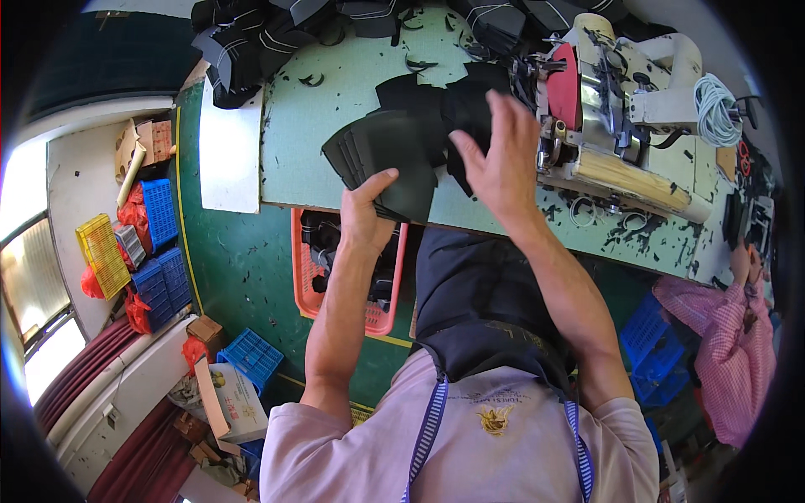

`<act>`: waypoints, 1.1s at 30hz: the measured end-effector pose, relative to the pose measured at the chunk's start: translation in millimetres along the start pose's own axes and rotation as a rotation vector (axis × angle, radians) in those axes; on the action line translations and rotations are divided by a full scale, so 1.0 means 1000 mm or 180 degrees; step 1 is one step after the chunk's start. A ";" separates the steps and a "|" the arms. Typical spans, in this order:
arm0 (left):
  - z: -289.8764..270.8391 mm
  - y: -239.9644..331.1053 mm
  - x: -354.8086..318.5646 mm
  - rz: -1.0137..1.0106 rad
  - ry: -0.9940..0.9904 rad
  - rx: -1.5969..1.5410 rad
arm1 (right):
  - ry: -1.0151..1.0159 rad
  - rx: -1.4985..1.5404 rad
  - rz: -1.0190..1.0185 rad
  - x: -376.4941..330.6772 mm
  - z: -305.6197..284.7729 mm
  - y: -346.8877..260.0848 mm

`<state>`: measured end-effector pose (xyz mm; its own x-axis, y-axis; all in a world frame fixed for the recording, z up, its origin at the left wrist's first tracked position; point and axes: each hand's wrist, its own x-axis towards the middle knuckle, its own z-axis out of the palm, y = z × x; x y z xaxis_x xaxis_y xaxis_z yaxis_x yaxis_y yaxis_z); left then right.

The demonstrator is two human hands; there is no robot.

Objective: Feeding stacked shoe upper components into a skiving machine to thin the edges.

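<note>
My left hand (pixel 366 216) grips the near edge of a fanned stack of black flat cut pieces (pixel 402 151), thumb on top and fingers underneath. The stack tilts over the front edge of the pale green table (pixel 298 142). My right hand (pixel 507 163) is just right of the stack, fingers stretched and thumb apart, holding nothing. Beneath and beyond it lie more black cut pieces (pixel 474 92) on the table; whether the hand touches them I cannot tell.
A cream machine (pixel 599 50) with a red part stands at the right, dark scraps around it. Black-grey bundled pieces (pixel 231 63) lie along the far edge. A pink basket (pixel 299 289) holds dark pieces below the table. A person in a pink checked sleeve (pixel 734 352) is at the right.
</note>
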<state>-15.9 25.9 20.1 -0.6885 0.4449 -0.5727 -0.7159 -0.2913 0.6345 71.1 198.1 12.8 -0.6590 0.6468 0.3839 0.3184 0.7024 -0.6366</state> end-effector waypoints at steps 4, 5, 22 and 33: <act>0.008 -0.004 -0.003 -0.0086 -0.0179 0.0115 | -0.1639 0.1707 0.1531 -0.026 0.014 -0.021; 0.011 -0.002 -0.007 0.0025 -0.0037 0.0074 | -0.1343 0.1688 0.1299 -0.030 0.017 -0.024; -0.008 -0.005 -0.020 0.0230 0.0070 0.1349 | -0.2148 0.2762 0.2111 -0.015 0.029 -0.031; -0.007 -0.001 0.002 -0.0158 0.0074 -0.0204 | -0.0162 -0.0022 0.0165 0.007 -0.003 0.016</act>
<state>-17.6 20.8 14.9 -0.6541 0.4405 -0.6149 -0.7546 -0.3235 0.5709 73.5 214.4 7.6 -0.6752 0.6666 0.3160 0.3577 0.6704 -0.6500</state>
